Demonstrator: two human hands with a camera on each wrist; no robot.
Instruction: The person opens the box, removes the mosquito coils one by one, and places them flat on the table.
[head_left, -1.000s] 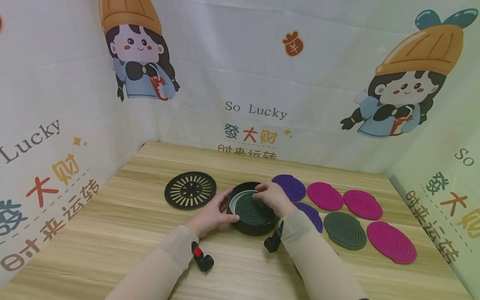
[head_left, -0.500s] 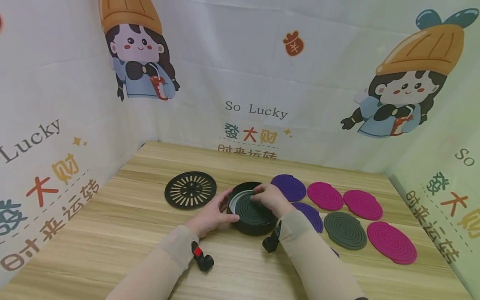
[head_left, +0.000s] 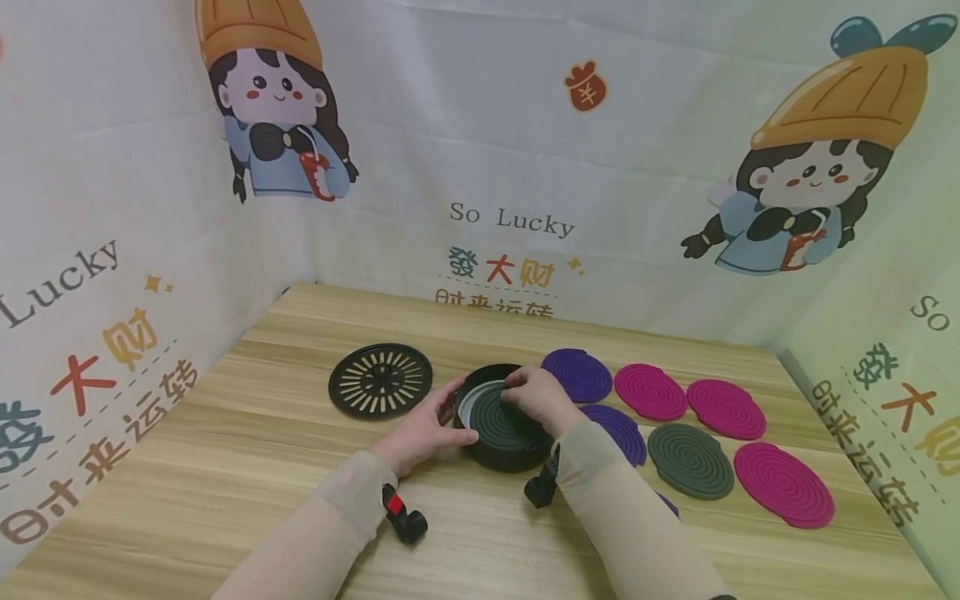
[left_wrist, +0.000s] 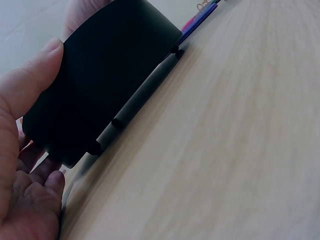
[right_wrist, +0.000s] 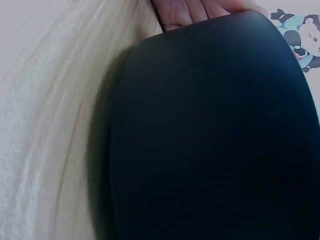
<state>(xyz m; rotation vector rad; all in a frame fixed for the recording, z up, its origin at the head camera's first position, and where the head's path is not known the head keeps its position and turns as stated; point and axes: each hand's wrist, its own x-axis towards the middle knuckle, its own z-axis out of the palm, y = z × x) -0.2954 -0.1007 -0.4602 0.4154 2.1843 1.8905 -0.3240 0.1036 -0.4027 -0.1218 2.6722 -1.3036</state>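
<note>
A round black mosquito coil holder [head_left: 504,456] stands on the table, its pale inner lining showing at the left. My left hand [head_left: 420,433] grips its left side, thumb in front and fingers behind. In the left wrist view, the left thumb [left_wrist: 37,75] lies along the dark wall. Inside the holder is a dark green mosquito coil [head_left: 504,421] with spiral grooves. My right hand [head_left: 546,398] reaches over the right rim with curled fingers and pinches the coil near its far edge; its fingertips are partly hidden. The right wrist view is mostly filled by the holder's wall.
A black slotted lid [head_left: 381,381] lies left of the holder. To the right lie several flat coils: purple ones such as the far purple coil [head_left: 576,375], pink ones such as the near pink coil [head_left: 783,485], and a grey-green coil [head_left: 690,461]. Printed cloth hangs behind the table.
My right hand and wrist have shifted slightly left over the coil, showing more of a purple coil's edge beside the forearm. The left hand and the holder have stayed in place.
</note>
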